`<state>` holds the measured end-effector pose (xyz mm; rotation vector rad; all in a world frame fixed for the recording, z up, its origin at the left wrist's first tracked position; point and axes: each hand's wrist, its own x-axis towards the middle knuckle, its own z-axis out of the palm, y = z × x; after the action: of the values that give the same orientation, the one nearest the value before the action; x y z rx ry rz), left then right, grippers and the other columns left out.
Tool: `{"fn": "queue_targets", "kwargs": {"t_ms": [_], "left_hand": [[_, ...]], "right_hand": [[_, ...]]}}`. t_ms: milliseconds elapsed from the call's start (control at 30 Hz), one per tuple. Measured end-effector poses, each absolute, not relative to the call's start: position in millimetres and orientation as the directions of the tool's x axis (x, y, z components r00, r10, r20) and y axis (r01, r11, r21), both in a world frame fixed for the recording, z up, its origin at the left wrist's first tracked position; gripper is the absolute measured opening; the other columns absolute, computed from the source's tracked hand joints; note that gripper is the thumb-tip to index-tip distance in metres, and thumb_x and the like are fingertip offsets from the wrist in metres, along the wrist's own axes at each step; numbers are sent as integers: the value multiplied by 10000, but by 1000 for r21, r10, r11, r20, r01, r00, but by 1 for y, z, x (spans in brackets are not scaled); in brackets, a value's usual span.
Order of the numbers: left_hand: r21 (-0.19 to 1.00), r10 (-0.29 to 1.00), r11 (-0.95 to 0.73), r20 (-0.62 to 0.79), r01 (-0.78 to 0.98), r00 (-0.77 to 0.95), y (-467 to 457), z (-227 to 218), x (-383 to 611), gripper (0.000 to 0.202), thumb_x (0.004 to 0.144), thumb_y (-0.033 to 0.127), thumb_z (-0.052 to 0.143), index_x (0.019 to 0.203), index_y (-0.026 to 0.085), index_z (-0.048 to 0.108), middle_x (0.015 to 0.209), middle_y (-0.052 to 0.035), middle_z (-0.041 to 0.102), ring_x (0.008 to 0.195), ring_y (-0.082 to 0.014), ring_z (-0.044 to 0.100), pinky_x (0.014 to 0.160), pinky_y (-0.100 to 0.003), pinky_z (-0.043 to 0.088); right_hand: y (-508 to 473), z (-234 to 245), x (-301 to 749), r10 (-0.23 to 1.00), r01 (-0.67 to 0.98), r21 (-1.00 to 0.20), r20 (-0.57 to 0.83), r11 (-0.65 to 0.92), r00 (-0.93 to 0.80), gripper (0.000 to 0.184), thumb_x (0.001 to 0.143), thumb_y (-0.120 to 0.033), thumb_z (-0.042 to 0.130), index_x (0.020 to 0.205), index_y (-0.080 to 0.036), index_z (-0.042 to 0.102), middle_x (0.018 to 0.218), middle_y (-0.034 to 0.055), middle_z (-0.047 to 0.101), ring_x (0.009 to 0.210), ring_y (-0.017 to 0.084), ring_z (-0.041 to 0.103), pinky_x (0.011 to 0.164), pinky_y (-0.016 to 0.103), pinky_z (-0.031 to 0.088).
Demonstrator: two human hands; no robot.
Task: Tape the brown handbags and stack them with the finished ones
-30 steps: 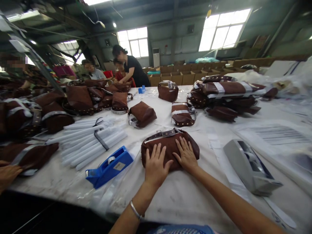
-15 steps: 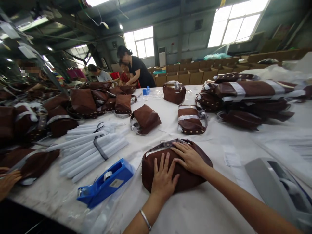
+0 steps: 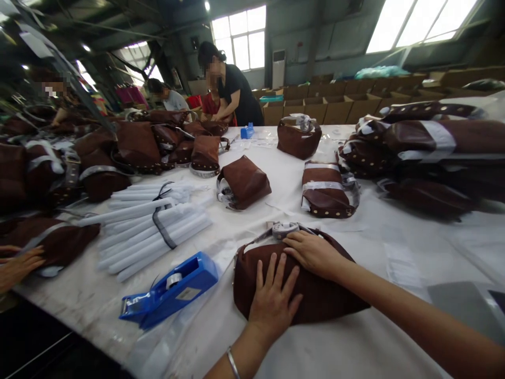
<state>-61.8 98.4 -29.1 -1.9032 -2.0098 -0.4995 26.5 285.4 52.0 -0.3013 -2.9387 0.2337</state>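
Note:
A brown handbag lies on the table right in front of me. My left hand rests flat on its near face, fingers spread. At the bag's top edge, my right hand lies with fingers stretched out, the tips beside the handle strap in its clear wrapping. Neither hand is closed round anything. To the left of the bag is a blue tape dispenser. Behind the dispenser lies a bundle of white rolls with a dark band around it.
Other brown bags stand beyond, one tilted and one with pale bands. A bag pile is at right, another at left. A co-worker's hand touches a bag at far left. A grey device sits at right.
The view has shifted, so the windows sit higher. My right hand's fingers have drawn in slightly on the bag's top, and the wrapped strap now stands up more visibly. My left hand stays flat.

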Motion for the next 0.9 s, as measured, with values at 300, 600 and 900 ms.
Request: {"fn": "queue_targets", "kwargs": {"t_ms": [300,600,900], "left_hand": [[20,842,73,535,997,-73,99,-29,-64,699,931,566,509,1545,316,286,1633,-86,287,1513,-329,238,1193,-586,254],[23,867,30,497,999,-37,96,-25,-63,687,956,553,460,1561,329,221,1661,-25,208,1523,-312,208,1213,-587,230],[77,888,31,456,997,-62,97,-21,-63,656,968,529,448,1557,338,229,1659,-26,207,1530,-309,185,1207,-631,247]], "right_hand": [[279,58,-19,145,148,-168,-26,975,-989,428,1069,-333,353,905,-201,726,906,59,752,899,244,668,877,376,485],[265,12,116,377,312,-233,337,921,-862,468,1024,-397,451,1473,-263,450,1528,46,455,1421,267,385,1202,504,264],[192,-24,184,975,527,-850,-128,-14,-181,830,884,-705,483,1525,-198,340,1448,132,532,1321,308,516,1135,475,401]]}}
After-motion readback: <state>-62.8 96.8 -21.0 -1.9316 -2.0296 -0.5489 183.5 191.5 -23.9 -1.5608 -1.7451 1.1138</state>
